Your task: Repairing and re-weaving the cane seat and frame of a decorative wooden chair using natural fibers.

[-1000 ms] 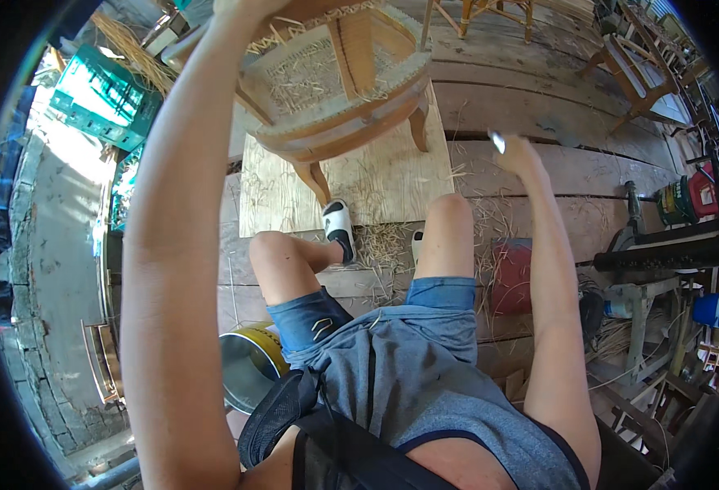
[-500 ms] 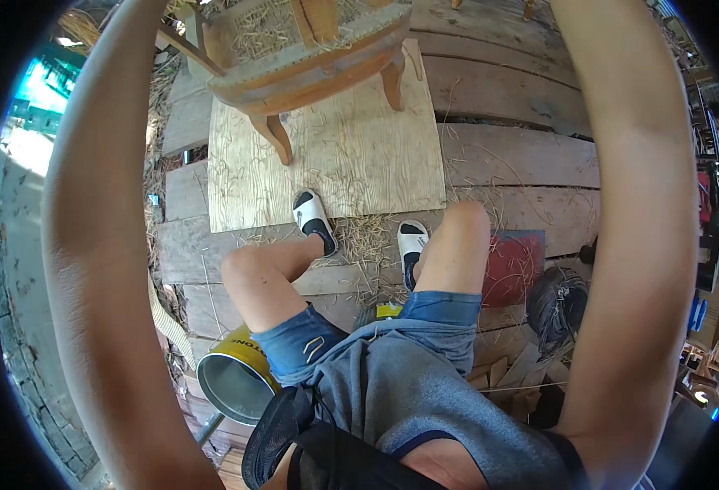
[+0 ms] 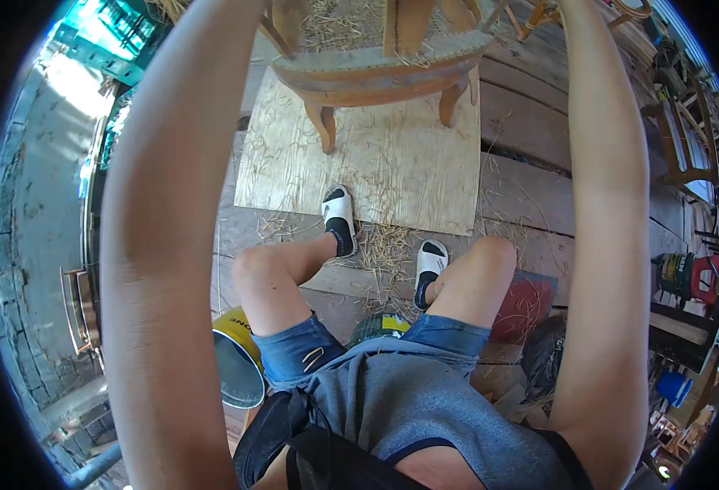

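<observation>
Both my arms stretch up past the top edge, so neither hand shows, nor anything they may hold. The left forearm [image 3: 168,245] runs up the left side of a wooden chair [image 3: 376,84], the right forearm [image 3: 608,204] up its right side. The chair has a curved front rail with a studded edge and two bowed legs. Loose straw-like strands lie in its seat. Its feet stand on a pale plywood sheet [image 3: 282,167]. The upper part of the chair is cut off.
Straw-like bits [image 3: 386,257] litter the plank floor [image 3: 531,184] around my white sandals. Beside my left thigh lies a tipped yellow bucket [image 3: 237,324]; by my right knee are a red panel [image 3: 527,304] and a dark coil [image 3: 544,351]. Wooden chair frames [image 3: 684,155] stand far right.
The view has shifted, so the chair and floor appear farther right and higher. More chair frames and a blue container show at the right. Both arms remain raised.
</observation>
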`<move>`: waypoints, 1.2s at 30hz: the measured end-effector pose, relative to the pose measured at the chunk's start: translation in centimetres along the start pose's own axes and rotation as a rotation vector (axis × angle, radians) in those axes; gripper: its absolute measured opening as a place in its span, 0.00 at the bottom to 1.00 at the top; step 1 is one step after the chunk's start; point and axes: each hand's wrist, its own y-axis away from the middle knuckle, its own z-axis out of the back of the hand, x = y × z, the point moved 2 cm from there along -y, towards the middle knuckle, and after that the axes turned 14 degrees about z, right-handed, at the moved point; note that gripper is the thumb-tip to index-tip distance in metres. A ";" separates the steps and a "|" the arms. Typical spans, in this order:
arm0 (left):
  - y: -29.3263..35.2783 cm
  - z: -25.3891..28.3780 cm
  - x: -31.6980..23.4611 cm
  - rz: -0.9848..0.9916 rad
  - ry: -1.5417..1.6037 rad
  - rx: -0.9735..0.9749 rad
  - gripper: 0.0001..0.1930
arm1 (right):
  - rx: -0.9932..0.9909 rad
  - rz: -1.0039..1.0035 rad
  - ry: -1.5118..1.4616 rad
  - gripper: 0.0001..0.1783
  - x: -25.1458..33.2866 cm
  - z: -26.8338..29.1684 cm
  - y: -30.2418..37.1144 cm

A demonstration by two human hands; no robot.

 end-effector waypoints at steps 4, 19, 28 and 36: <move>4.7 4.3 -2.6 -0.113 0.098 -0.031 0.30 | -0.046 -0.146 0.043 0.22 2.9 4.6 3.5; 26.4 17.5 12.0 0.925 1.084 -0.031 0.44 | -0.249 -0.152 -0.151 0.10 12.3 20.7 33.3; 33.8 18.2 6.5 0.889 1.093 0.183 0.29 | -0.076 -0.158 -0.064 0.12 15.7 23.6 42.3; 37.2 14.1 7.0 0.849 1.067 0.147 0.37 | 0.026 -1.139 -0.546 0.18 14.0 24.9 43.1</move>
